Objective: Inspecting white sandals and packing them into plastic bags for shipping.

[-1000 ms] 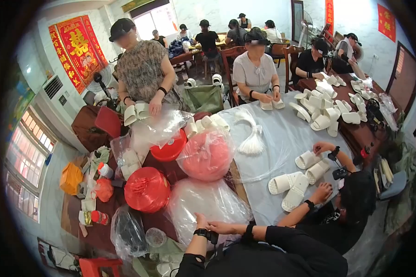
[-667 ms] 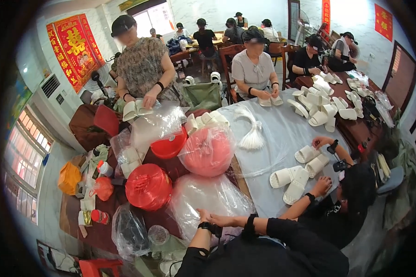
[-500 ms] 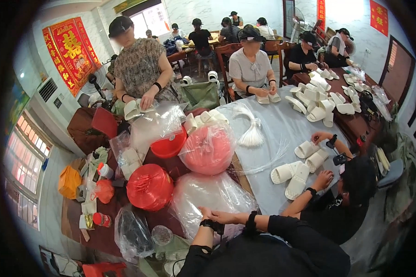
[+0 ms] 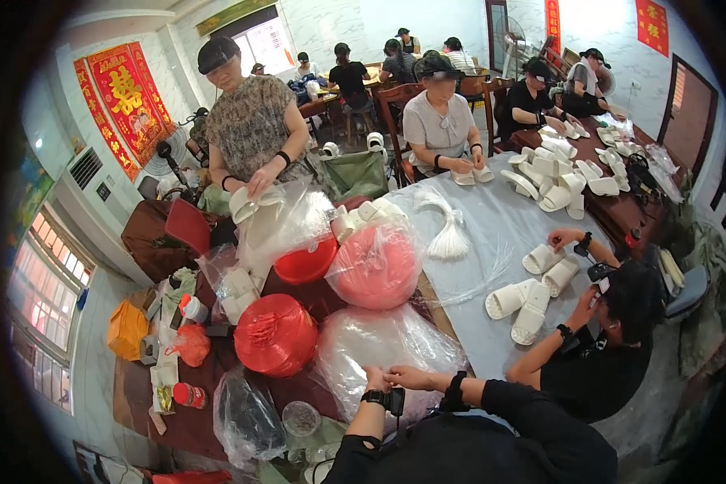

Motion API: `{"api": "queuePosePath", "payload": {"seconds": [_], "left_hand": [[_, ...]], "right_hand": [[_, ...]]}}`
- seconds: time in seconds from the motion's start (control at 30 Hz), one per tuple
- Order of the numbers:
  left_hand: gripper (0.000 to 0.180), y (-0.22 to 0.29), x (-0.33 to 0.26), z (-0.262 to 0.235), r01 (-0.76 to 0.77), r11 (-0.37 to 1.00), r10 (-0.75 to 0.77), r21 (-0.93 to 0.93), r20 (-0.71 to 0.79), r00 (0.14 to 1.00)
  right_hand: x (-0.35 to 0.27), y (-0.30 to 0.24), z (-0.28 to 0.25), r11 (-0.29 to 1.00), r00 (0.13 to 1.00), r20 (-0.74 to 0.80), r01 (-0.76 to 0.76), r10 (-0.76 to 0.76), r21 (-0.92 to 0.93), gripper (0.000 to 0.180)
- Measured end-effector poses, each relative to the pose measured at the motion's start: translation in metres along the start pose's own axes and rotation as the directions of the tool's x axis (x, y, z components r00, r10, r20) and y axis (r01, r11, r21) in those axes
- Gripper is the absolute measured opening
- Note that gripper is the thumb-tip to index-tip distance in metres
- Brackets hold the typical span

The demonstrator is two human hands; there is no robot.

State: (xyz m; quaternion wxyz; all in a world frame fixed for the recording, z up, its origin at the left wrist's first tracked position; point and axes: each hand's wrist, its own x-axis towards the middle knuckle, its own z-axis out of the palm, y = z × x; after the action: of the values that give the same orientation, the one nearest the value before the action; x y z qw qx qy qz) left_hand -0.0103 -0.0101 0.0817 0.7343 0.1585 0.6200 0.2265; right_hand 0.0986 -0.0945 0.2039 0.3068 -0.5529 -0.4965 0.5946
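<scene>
My left hand (image 4: 374, 378) and my right hand (image 4: 408, 377) meet at the table's near edge, in front of a large clear plastic bag (image 4: 391, 339). The fingers of both look curled and pinched together, their tips touching or nearly so. Anything between them is too small to make out. Dark bands circle both wrists, and a small black device sits at the left one. Just beyond the bag rest a round red plastic bundle (image 4: 276, 335) and another red bundle (image 4: 376, 266) wrapped in clear film.
White slippers (image 4: 508, 299) lie on the grey-covered table, by a bundle of white ties (image 4: 448, 232) and a seated person (image 4: 597, 363). Across stands a person (image 4: 254, 121) handling slippers and clear bags. A red basin (image 4: 306, 262), jar (image 4: 189, 394) and clear tub (image 4: 301, 419) share the dark table.
The whole view has shifted, so the table's things sit farther right. My hands remain together. The seated person at right has drawn one hand back from the slippers toward the head.
</scene>
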Motion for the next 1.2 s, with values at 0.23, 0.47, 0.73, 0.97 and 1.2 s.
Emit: {"api": "queuePosePath", "payload": {"seconds": [0.23,0.47,0.73,0.97,1.2], "left_hand": [[0.092,0.007,0.007,-0.009,0.012,1.0,-0.015,0.024,0.09,0.996],[0.091,0.004,0.008,-0.003,-0.014,0.997,0.012,-0.074,-0.027,1.0],[0.087,0.01,0.037,-0.01,0.063,0.997,-0.059,-0.052,0.061,0.996],[0.087,0.017,0.031,-0.004,0.154,0.977,-0.176,0.146,0.155,0.972],[0.09,0.019,0.04,-0.03,0.118,0.993,-0.118,0.009,0.02,0.993]], "right_hand": [[0.006,0.008,0.005,0.989,0.993,0.019,0.112,-0.114,0.097,0.038],[-0.005,-0.012,-0.011,0.995,0.983,0.155,0.096,-0.101,0.036,0.035],[0.007,0.007,-0.012,0.99,0.981,0.141,0.124,-0.133,0.073,0.037],[0.032,0.016,-0.02,0.994,0.991,0.124,0.043,-0.056,0.101,0.049],[0.013,-0.017,-0.012,0.992,0.943,0.311,0.126,-0.123,0.011,0.048]]}}
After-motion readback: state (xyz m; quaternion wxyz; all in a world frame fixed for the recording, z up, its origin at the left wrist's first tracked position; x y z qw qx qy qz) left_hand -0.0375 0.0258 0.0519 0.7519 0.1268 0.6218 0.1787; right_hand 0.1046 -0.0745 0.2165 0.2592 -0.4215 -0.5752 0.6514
